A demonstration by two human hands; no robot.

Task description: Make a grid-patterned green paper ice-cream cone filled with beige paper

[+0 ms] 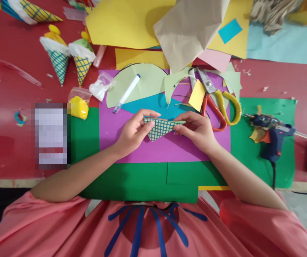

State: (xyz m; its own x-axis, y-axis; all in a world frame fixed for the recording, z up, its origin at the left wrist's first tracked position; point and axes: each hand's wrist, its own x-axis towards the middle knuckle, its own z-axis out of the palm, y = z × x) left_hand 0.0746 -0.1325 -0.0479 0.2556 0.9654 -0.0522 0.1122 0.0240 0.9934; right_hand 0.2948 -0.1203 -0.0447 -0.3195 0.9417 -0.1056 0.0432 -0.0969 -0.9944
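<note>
The left hand [135, 131] and right hand [198, 131] each pinch one end of the checked paper [160, 129], above the purple sheet [140, 153], toward the worktop's [6, 96] near edge. Uneven pulling could crease it; an outward elbow swing might knock the glue gun [274, 137].

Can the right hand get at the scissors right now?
Probably yes: the scissors lie beside the right hand with their yellow handle uncovered, though that hand is holding the checked paper.
</note>
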